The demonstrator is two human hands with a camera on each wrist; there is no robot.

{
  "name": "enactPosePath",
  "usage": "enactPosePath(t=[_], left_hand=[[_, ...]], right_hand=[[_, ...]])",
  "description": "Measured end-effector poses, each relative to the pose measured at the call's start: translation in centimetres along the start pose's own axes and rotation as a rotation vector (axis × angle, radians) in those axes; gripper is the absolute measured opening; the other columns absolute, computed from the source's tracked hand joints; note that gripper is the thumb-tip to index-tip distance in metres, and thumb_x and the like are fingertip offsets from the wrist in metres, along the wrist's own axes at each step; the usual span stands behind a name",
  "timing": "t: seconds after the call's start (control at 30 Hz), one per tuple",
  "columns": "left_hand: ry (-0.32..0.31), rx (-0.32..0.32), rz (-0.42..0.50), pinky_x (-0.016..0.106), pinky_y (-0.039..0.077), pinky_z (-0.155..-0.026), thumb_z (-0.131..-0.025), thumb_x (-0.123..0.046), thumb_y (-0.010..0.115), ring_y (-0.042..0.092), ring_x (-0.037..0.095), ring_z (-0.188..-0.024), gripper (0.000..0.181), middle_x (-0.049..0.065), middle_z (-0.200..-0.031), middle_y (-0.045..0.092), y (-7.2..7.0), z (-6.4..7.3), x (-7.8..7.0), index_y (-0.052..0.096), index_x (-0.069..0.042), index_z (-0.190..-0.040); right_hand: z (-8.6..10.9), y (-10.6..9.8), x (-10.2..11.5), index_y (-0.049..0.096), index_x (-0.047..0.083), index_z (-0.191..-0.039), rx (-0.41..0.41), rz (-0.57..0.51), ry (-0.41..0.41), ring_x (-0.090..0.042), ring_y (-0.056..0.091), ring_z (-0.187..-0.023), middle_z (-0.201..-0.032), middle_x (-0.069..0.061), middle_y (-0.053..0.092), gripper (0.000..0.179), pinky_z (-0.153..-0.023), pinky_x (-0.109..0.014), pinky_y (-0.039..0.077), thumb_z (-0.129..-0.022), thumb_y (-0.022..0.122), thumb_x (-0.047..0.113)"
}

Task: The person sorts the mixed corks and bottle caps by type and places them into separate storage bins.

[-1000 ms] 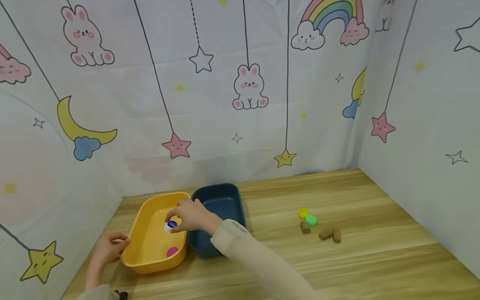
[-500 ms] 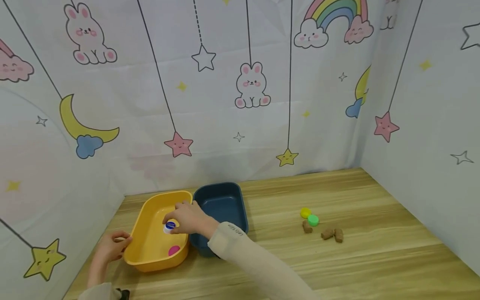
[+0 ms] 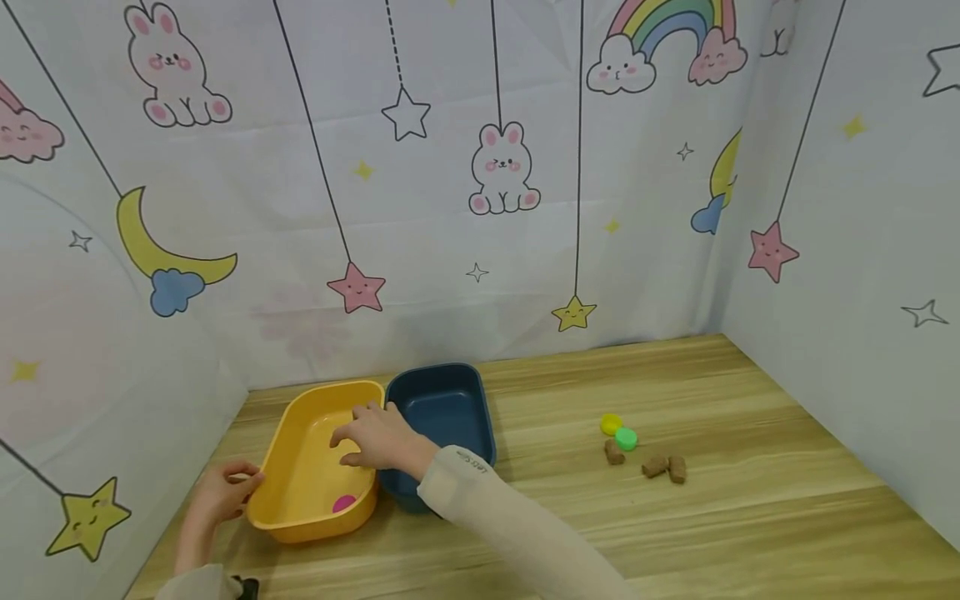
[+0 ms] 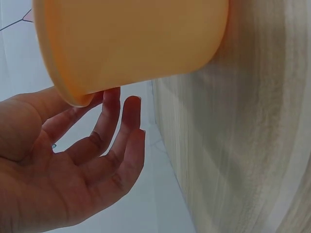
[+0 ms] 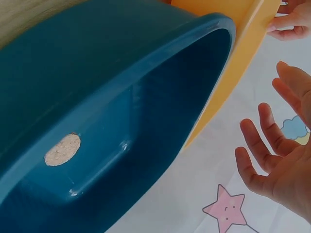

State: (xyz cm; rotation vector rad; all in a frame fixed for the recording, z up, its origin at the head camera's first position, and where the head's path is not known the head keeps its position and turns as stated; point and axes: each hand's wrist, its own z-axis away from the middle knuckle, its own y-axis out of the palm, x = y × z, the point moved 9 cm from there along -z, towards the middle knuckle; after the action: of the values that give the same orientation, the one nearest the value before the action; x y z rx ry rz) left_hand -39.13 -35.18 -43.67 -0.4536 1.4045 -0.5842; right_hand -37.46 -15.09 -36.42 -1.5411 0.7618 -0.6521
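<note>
My left hand grips the near left rim of a yellow tub between thumb and fingers; in the left wrist view its other fingers hang below the tub wall. Over the tub's right side hovers my right hand, fingers bent apart and nothing between them, as the right wrist view also shows. A pink bottle cap lies in the tub's near end. Right beside stands a dark blue tub, partly behind my right wrist. The right wrist view shows a cork-like piece inside it.
Farther right on the wooden table lie a yellow bottle cap, a green bottle cap and several brown cork-like pieces. A white printed cloth walls the table at the back and sides.
My right fingers have let go of the white and blue bottle cap over the yellow tub, and it is out of sight now. The left hand stays on the rim.
</note>
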Motion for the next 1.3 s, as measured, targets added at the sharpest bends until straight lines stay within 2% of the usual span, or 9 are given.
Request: enactPosePath(t=[0.17, 0.47, 0.73, 0.9, 1.07, 1.3], left_hand=[[-0.042, -0.027, -0.046, 0.031, 0.047, -0.056, -0.087, -0.011, 0.050, 0.054, 0.009, -0.063, 0.029, 0.010, -0.075, 0.064, 0.0, 0.9, -1.1, 0.048, 0.015, -0.100], [-0.045, -0.022, -0.038, 0.030, 0.047, -0.056, -0.086, -0.012, 0.051, 0.053, 0.008, -0.062, 0.029, 0.005, -0.073, 0.064, 0.0, 1.0, -1.1, 0.049, 0.014, -0.100], [-0.043, -0.030, -0.047, 0.030, 0.047, -0.055, -0.087, -0.012, 0.050, 0.053, 0.008, -0.062, 0.030, 0.007, -0.074, 0.064, -0.1, 1.0, -1.2, 0.049, 0.014, -0.100], [-0.043, -0.027, -0.047, 0.030, 0.047, -0.056, -0.087, -0.013, 0.051, 0.053, 0.008, -0.063, 0.030, 0.010, -0.076, 0.065, -0.1, 1.1, -1.3, 0.049, 0.014, -0.100], [-0.048, -0.027, -0.043, 0.031, 0.047, -0.056, -0.086, -0.014, 0.051, 0.053, 0.010, -0.064, 0.031, 0.010, -0.076, 0.064, -0.1, 1.2, -1.2, 0.050, 0.014, -0.100], [-0.048, -0.025, -0.036, 0.031, 0.047, -0.057, -0.086, -0.015, 0.051, 0.054, 0.010, -0.064, 0.032, 0.010, -0.077, 0.065, -0.1, 1.1, -1.2, 0.049, 0.014, -0.101]], right_hand=[[0.1, 0.0, -0.1, 0.057, 0.042, -0.112, -0.004, -0.001, -0.009, -0.010, 0.047, -0.091, -0.102, 0.008, 0.054, 0.029, -0.072, -0.025, 0.033, -0.083, 0.055, 0.046], [0.5, -0.3, -0.6, 0.059, 0.038, -0.110, -0.008, -0.023, -0.023, -0.011, 0.048, -0.092, -0.102, 0.007, 0.055, 0.027, -0.077, -0.028, 0.036, -0.083, 0.055, 0.044], [1.0, -0.8, -1.5, 0.062, 0.033, -0.109, -0.032, -0.073, -0.037, -0.011, 0.047, -0.091, -0.099, 0.007, 0.056, 0.027, -0.073, -0.025, 0.035, -0.084, 0.056, 0.041], [1.4, -1.1, -2.2, 0.062, 0.033, -0.107, -0.052, -0.075, -0.057, -0.008, 0.046, -0.083, -0.093, 0.009, 0.056, 0.026, -0.065, -0.020, 0.030, -0.084, 0.055, 0.042], [2.4, -1.7, -3.2, 0.063, 0.032, -0.106, -0.068, -0.095, -0.087, -0.005, 0.044, -0.075, -0.089, 0.007, 0.055, 0.023, -0.059, -0.017, 0.024, -0.086, 0.054, 0.040], [3.9, -2.6, -5.2, 0.065, 0.031, -0.104, -0.096, -0.109, -0.101, -0.005, 0.044, -0.074, -0.087, 0.006, 0.055, 0.022, -0.058, -0.016, 0.024, -0.086, 0.055, 0.038]])
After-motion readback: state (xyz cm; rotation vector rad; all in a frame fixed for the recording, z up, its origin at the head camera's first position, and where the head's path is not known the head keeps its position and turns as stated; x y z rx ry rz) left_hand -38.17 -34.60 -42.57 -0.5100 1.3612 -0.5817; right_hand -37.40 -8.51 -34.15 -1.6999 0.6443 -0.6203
